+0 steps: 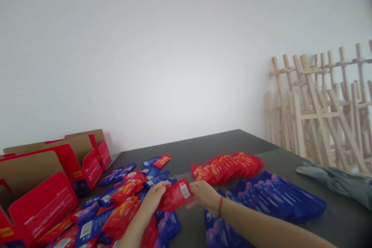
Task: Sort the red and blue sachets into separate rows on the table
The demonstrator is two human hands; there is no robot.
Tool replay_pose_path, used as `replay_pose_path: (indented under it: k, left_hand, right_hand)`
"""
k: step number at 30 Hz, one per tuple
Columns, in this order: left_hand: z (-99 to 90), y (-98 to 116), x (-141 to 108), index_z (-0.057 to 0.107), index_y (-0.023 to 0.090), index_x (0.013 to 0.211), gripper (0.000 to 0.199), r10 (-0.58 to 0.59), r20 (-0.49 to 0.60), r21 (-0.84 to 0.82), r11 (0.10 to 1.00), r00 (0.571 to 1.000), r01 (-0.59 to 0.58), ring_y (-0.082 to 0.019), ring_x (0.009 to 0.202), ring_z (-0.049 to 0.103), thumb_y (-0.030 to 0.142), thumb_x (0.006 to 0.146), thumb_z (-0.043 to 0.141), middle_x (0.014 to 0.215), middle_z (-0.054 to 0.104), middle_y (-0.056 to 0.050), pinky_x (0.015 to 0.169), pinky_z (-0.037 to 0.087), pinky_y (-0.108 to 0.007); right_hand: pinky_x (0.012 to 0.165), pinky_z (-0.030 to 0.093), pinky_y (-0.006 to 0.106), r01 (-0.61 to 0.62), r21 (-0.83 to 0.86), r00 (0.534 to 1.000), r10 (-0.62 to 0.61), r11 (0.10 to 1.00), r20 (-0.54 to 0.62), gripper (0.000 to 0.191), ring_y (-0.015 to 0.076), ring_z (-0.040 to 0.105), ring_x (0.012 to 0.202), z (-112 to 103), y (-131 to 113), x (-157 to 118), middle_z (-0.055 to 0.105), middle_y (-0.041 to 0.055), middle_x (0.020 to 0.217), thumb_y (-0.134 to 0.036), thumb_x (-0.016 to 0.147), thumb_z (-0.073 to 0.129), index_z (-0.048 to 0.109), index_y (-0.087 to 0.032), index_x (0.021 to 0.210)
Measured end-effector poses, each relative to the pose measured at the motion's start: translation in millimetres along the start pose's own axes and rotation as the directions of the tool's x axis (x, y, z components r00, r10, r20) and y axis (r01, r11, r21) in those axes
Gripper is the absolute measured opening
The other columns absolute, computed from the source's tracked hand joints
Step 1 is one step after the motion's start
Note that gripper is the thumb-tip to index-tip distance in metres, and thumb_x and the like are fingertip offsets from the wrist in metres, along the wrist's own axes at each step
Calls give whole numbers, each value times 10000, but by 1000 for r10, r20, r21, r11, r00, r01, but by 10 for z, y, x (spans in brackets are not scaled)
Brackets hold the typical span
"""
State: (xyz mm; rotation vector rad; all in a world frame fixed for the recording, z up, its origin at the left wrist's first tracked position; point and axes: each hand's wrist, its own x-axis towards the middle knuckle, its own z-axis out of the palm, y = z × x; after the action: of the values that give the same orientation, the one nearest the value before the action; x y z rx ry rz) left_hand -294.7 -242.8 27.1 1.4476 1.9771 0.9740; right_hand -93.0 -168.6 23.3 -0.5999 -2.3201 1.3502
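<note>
Head view: at lower centre, a red packet (176, 195) is pinched at opposite ends by the left hand (157, 193) and right hand (205, 195); probably light, soft, slippery, best gripped by its edges.

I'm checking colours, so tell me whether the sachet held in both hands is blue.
No, the left hand and right hand hold a red sachet bearing a barcode.

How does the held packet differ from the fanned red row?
The held packet shows a barcode; the red row shows orange-coloured pictures. The held packet is gripped by the left hand and right hand; the red row lies overlapped on the table. Both are red.
</note>
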Motion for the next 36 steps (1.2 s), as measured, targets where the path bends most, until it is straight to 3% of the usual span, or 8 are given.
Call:
replay_pose_path:
  k: [6,11,14,18,22,25,31,36]
  left_hand:
    - [327,21,5,595,193,791,388,77,100,-194,979,992,-56,-177,629,617,567,694,558,698,662,-7,625,468,-291]
    - [427,133,-110,493,230,670,318,150,-46,-73,985,988,-153,-162,642,536,512,816,470,629,545,38,619,374,-267]
    - [421,195,-164,461,242,669,336,194,-113,155,972,974,-176,-159,651,546,461,909,376,644,560,39,621,348,-259]
    - [368,128,-141,491,249,750,296,186,-152,268,953,971,-141,-156,689,598,396,955,335,711,625,30,653,357,-245]
    - [338,-30,-106,499,244,794,225,141,-184,247,965,973,-93,-156,671,598,340,948,366,689,605,38,633,371,-229]
    - [386,-44,-134,522,244,812,196,148,-164,264,959,975,-101,-143,694,611,283,945,382,719,626,38,632,376,-209]
    - [484,43,-196,553,241,856,144,166,-105,255,957,981,-134,-135,814,648,182,899,429,835,683,20,722,409,-188]
    - [489,34,-198,569,234,860,143,165,-91,282,950,982,-133,-143,837,655,168,887,445,867,695,7,751,420,-198]
  right_hand:
    - [723,574,365,-173,421,982,121,890,148,601,198,695,767,-132,106,-72,680,117,814,-457,991,113,622,-142,951]
    - [598,553,274,-262,569,965,212,779,154,246,187,685,738,-49,194,-48,669,83,801,-379,843,569,608,-146,912]
    - [606,562,275,-240,406,971,211,882,116,168,183,690,754,-84,176,-31,680,76,792,-238,871,479,616,-148,907]
    - [600,560,282,-129,-121,991,126,984,-34,236,189,698,723,-403,111,35,708,84,802,-173,925,407,640,-148,892]
    - [781,542,347,-80,-460,987,5,885,-162,310,233,703,867,-865,98,174,728,123,925,-182,977,364,672,-150,959]
    - [957,459,408,-36,-661,981,-99,749,-165,326,283,629,1110,-995,166,288,678,167,1179,-127,961,386,648,-141,1153]
    - [919,465,420,138,-861,986,-147,489,75,320,299,589,1124,-624,420,344,652,201,1187,-87,896,477,639,-89,1172]
    - [931,440,486,200,-888,978,-144,413,153,365,336,563,1103,-514,479,242,645,187,1147,-325,817,647,666,-110,1111]
